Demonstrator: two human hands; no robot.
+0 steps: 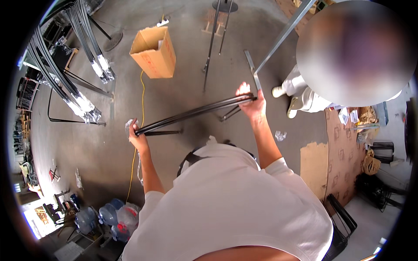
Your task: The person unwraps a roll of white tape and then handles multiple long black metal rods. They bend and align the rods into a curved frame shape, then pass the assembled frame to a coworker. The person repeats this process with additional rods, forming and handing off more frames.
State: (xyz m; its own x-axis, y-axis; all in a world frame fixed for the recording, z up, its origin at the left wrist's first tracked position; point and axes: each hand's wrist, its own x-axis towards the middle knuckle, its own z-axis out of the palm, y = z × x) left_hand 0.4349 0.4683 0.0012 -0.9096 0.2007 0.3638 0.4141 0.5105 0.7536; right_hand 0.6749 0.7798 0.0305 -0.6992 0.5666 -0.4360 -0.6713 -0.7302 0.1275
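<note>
A bundle of thin black metal tubes is held crosswise before me, its right end higher in the picture than its left. My left hand is closed round the left end, with crumpled shiny wrapping beside its fingers. The right end lies across the palm of my right hand; its fingers point away from me, partly curled against the tubes. Just beyond that hand stands a grey metal upright with a flat foot. Black legs of something below the tubes show in part, mostly hidden.
An open cardboard box stands ahead, with a yellow cable running past it. Black tubes with wrapped ends hang at left. A person stands at right. Water jugs lie lower left; flattened cardboard lies right.
</note>
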